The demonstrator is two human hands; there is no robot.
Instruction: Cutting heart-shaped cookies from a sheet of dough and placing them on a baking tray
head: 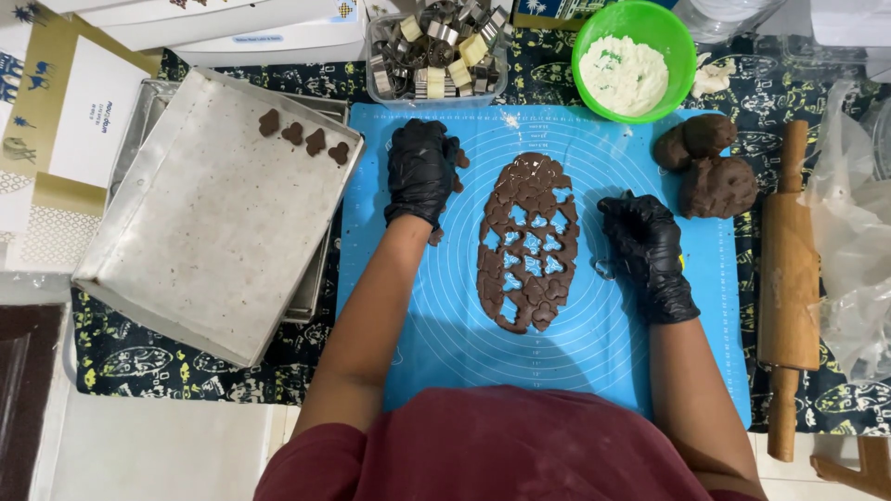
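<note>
Two black-gloved hands are seen over a blue mat (445, 325). The left hand (422, 172) is curled around small brown dough pieces, just left of the rolled dough sheet (527, 243), from which shapes have been cut. The right hand (648, 252) is closed on a small metal cutter (605, 269) beside the sheet. Four cut cookies (304, 136) are laid on the metal tray (213, 223).

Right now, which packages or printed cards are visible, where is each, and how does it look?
White flat boxes: top left, behind the metal tray.
Gold and white card: far left, with small blue figures.
Clear plastic bag: right edge, crumpled.
</note>
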